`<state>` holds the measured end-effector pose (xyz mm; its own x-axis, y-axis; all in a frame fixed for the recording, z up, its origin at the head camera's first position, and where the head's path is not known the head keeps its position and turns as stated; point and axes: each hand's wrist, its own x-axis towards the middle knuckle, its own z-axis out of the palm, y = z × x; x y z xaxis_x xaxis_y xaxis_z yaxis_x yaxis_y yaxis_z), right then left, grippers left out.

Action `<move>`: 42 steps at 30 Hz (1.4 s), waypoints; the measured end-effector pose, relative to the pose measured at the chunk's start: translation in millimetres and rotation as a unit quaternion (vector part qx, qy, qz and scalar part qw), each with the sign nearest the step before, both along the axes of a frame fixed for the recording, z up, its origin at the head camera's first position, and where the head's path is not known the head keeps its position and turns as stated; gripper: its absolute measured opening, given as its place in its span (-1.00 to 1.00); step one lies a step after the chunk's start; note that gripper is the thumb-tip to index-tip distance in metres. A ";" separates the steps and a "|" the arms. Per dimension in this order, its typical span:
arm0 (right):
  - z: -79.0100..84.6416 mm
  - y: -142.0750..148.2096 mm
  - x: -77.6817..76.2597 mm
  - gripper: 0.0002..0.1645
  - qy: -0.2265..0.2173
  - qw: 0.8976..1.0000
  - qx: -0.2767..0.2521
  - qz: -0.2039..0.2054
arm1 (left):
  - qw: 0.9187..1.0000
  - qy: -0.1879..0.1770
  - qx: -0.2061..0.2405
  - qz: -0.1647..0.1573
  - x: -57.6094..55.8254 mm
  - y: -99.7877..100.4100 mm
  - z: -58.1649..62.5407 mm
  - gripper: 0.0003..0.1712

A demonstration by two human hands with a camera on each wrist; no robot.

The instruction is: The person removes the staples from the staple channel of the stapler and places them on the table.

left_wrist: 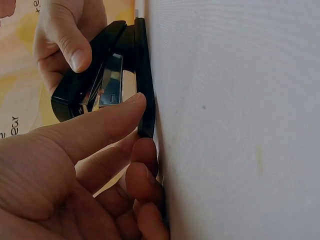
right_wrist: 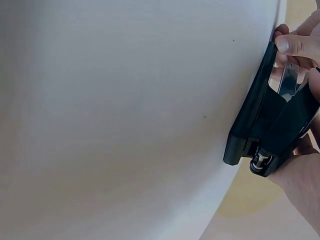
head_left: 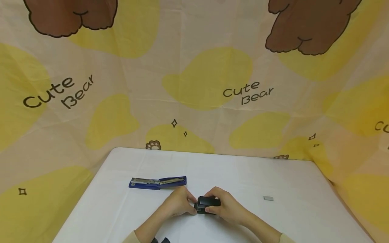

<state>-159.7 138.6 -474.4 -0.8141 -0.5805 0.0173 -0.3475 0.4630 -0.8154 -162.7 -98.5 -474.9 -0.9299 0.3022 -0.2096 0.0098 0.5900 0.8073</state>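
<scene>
A black stapler (head_left: 209, 201) stands on the white table between my hands. My left hand (head_left: 180, 201) pinches the front end of its base between thumb and fingers. From the right, my right hand (head_left: 229, 206) grips the upper arm, its thumb along the near side. In the left wrist view, the stapler (left_wrist: 144, 75) has its upper part raised away from the base, and a metal magazine (left_wrist: 111, 80) shows in the gap. The right wrist view shows the stapler's rear end (right_wrist: 232, 150) with a metal spring or pin at the hinge (right_wrist: 261, 161).
A blue stapler (head_left: 144, 185) lies opened out flat, behind and left of my hands. A small grey strip of staples (head_left: 268, 198) lies to the right. Dark objects (head_left: 165, 240) show partly at the bottom edge. A patterned cloth (head_left: 194, 84) hangs behind the table (head_left: 243, 168).
</scene>
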 end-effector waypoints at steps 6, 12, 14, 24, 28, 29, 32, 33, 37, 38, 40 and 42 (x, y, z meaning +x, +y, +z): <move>1.0 2.1 -0.1 -0.67 -0.005 1.000 -0.010 -0.005 | 1.000 0.001 0.003 0.001 0.3 -0.6 0.7 -0.66; 4.1 5.5 1.0 -0.67 0.010 1.000 -0.021 -0.007 | 1.000 0.000 0.006 -0.002 1.3 -1.0 1.3 -0.67; 5.9 6.8 1.1 -0.67 0.019 1.000 -0.023 -0.007 | 1.000 0.000 0.007 -0.002 1.3 -0.9 1.5 -0.66; 14.4 15.3 3.1 -0.66 0.033 0.999 -0.009 -0.008 | 1.000 -0.004 0.004 -0.002 1.3 -1.1 -0.8 -0.68; 18.4 19.6 5.0 -0.66 0.048 0.999 -0.010 -0.011 | 1.000 -0.004 0.007 -0.001 1.3 -0.6 -1.5 -0.68; 19.2 20.8 5.3 -0.66 0.053 0.998 -0.012 -0.011 | 1.000 -0.003 0.005 -0.001 1.3 -0.6 -1.6 -0.68; 21.8 24.5 6.3 -0.66 0.059 0.998 -0.015 -0.014 | 1.000 -0.003 0.005 -0.001 1.7 -0.9 -1.2 -0.68; 22.5 25.8 6.7 -0.65 0.059 0.998 -0.015 -0.015 | 1.000 -0.003 0.005 -0.001 1.8 -1.0 -0.9 -0.67; 24.9 30.7 7.6 -0.65 0.057 0.998 -0.017 -0.017 | 1.000 -0.008 0.002 0.000 1.9 -1.4 -0.3 -0.66; 25.4 31.8 7.9 -0.65 0.056 0.998 -0.017 -0.018 | 1.000 -0.008 0.001 0.001 2.0 -1.5 0.0 -0.66; 26.2 33.9 8.2 -0.65 0.060 0.998 -0.018 -0.017 | 1.000 -0.008 -0.002 0.002 2.0 -1.6 0.1 -0.66; 27.5 35.6 8.6 -0.65 0.064 0.998 -0.018 -0.019 | 1.000 -0.006 -0.004 0.003 2.1 -1.6 0.4 -0.65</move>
<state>-151.1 174.2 -446.9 -0.8247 -0.5470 0.1435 -0.4334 0.4483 -0.7818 -160.6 -100.2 -474.6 -0.9287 0.2955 -0.2239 -0.0036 0.5968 0.8024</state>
